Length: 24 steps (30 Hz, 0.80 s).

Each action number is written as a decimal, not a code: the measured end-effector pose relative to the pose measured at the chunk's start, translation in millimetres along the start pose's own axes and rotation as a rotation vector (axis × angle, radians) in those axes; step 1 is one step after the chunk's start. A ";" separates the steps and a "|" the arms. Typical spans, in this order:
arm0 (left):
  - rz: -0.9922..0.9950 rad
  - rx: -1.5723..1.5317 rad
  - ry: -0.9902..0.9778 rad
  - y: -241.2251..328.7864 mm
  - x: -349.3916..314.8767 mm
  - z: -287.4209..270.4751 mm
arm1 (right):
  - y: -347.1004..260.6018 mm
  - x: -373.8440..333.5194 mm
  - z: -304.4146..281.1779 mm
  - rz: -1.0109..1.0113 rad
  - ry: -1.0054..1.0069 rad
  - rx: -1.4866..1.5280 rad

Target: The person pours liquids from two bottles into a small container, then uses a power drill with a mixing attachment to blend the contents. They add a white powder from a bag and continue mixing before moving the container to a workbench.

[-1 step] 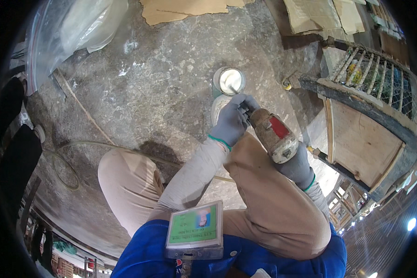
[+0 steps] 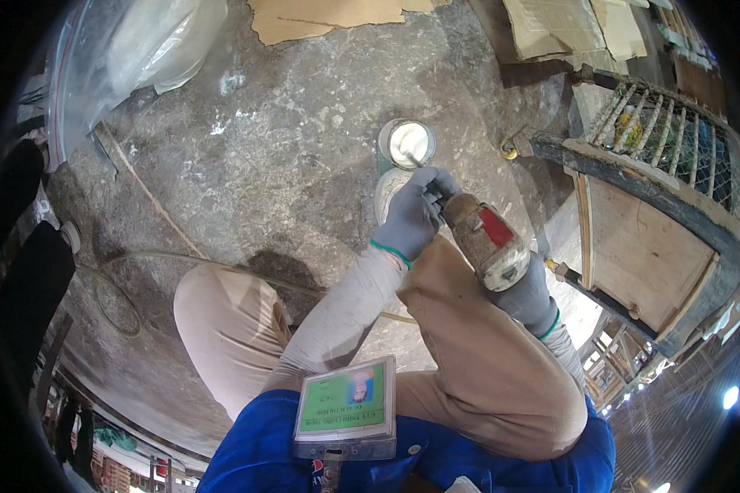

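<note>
Both my hands wear grey gloves with green cuffs. My left hand (image 2: 415, 209) is closed around the front end of a worn power drill (image 2: 489, 238) with a red label on its side. Behind the drill's body, my right hand (image 2: 530, 300) grips its rear part; most of those fingers are hidden. A thin metal rod (image 2: 413, 161) runs from the drill's front into a small round container (image 2: 384, 141) holding white liquid (image 2: 408, 141). My shoe (image 2: 382, 197) shows just below the container, partly covered by my left hand.
A wheeled metal-framed cart (image 2: 633, 181) with a wire-mesh section stands at the right. A hose (image 2: 164, 253) crosses the stained concrete floor (image 2: 304, 123). Cardboard (image 2: 329, 18) lies at the far side, and clear plastic sheeting (image 2: 140, 49) at the far left. Someone in dark trousers (image 2: 29, 279) is at the left edge.
The drill's rear end has shifted very slightly toward me. The dark-clothed person at the left edge has moved a little. My grip looks the same.
</note>
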<state>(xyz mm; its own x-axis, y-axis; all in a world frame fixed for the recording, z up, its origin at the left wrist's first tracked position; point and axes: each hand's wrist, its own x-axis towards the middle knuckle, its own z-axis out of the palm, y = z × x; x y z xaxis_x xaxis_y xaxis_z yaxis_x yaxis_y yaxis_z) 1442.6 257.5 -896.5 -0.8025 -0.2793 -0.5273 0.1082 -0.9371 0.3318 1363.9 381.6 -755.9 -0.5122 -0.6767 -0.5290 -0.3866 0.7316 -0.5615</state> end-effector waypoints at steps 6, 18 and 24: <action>0.089 0.246 -0.071 4.8 8.6 -8.5 | 1.2 14.9 1.3 -0.082 -0.017 -0.065; -0.176 -0.312 -0.011 8.4 14.3 6.5 | 3.0 11.3 1.1 -0.004 0.051 -0.063; -0.174 -0.490 -0.039 3.6 18.1 1.2 | 4.1 14.9 5.3 -0.017 0.055 -0.072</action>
<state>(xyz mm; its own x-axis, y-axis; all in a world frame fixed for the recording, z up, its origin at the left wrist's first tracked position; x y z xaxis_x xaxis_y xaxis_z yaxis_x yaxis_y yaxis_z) 1427.7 249.3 -904.0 -0.8533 -0.1110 -0.5094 0.2255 -0.9595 -0.1687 1358.7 374.0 -769.5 -0.5455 -0.6848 -0.4832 -0.4483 0.7255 -0.5221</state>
